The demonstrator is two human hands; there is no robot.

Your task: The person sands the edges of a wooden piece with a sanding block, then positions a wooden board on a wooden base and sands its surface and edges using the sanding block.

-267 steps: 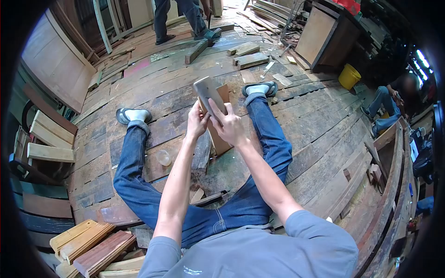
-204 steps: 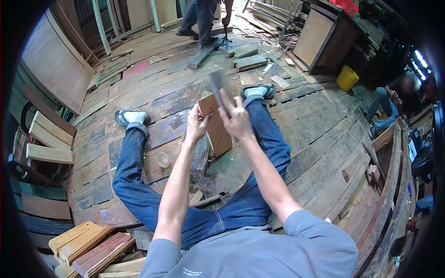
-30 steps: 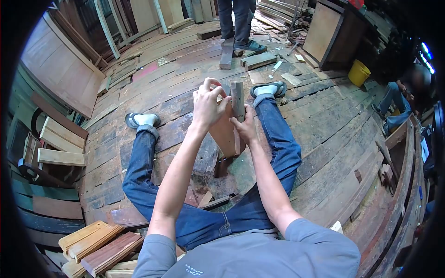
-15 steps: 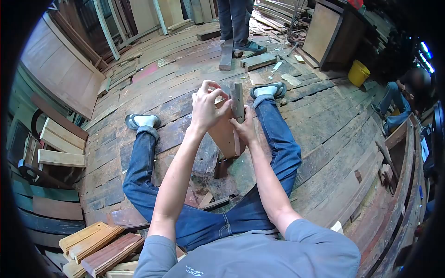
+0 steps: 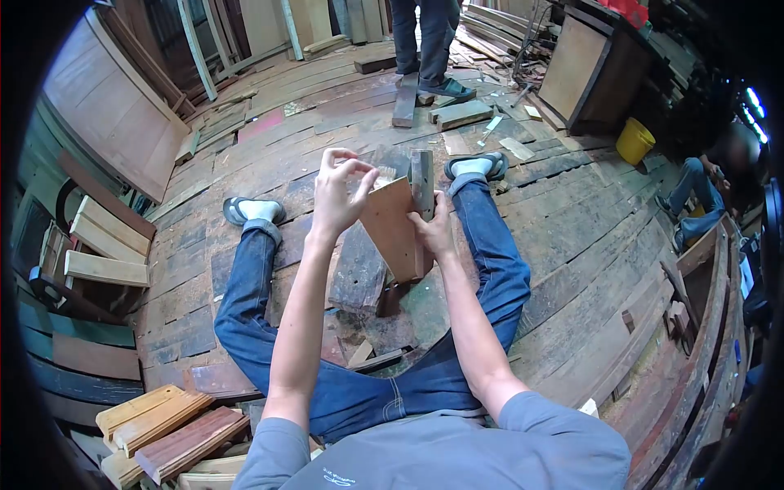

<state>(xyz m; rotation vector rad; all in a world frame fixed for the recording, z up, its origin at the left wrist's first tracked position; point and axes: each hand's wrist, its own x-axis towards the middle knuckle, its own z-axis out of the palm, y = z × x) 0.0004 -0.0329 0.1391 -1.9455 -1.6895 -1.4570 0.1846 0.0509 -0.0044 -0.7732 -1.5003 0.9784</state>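
A reddish-brown wooden board (image 5: 392, 227) stands upright and tilted between my legs, beside a dark, worn wooden block (image 5: 358, 273) on the floor. My right hand (image 5: 434, 226) is wrapped round the board's right side and a narrow greyish wooden piece (image 5: 422, 181) that rises along it. My left hand (image 5: 341, 194) is raised just left of the board's top end, its fingers apart and bent, holding nothing. Pale shavings (image 5: 386, 173) show at the top end, between the hand and the greyish piece.
Wood offcuts (image 5: 192, 441) lie stacked at the lower left. Pale boards (image 5: 106, 268) lean at the left. A person's legs (image 5: 425, 41) stand at the back, near a cabinet (image 5: 576, 69) and a yellow bucket (image 5: 634, 141). Another person (image 5: 697, 192) sits at the right.
My left hand has moved left, away from the board's top end, which now shows more. My right hand stays at the board's right side. The view has shifted slightly.
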